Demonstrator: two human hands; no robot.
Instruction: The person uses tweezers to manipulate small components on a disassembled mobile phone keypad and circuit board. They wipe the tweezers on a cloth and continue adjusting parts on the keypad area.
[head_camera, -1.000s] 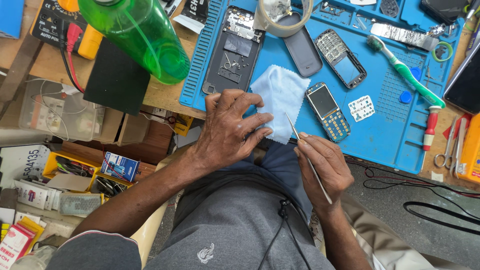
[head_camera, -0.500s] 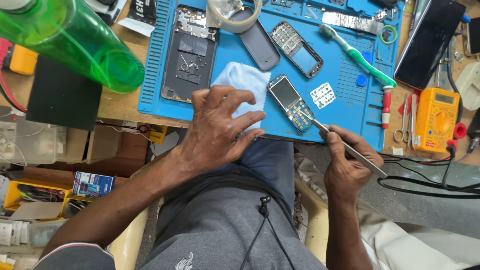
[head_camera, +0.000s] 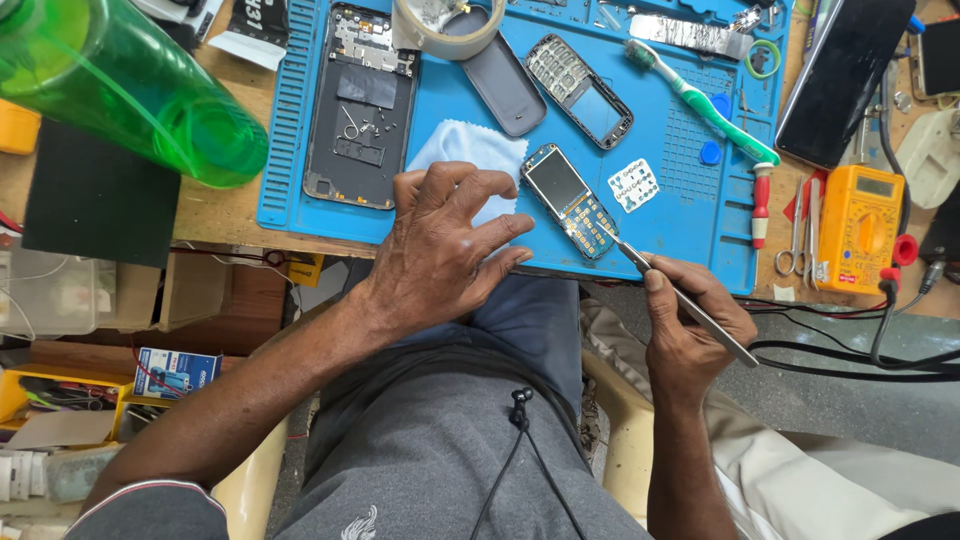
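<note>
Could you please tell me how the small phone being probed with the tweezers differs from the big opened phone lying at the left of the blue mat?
The small phone lies slanted near the mat's front edge, the tweezers in the right hand at its lower end. The big opened phone lies straight, untouched.
The small one is narrow, with a little screen. The big one is far wider, back off, insides bare.
Both rest on the blue mat.

We're on the bright blue work mat, our landmark. At its near edge: gold-and-blue phone board, pale blue cloth just left of it. Green-and-white toothbrush toward the mat's right side, red-handled screwdriver below it. Off the right edge, orange-yellow multimeter. Off the left, translucent green bottle and a black pad.
</note>
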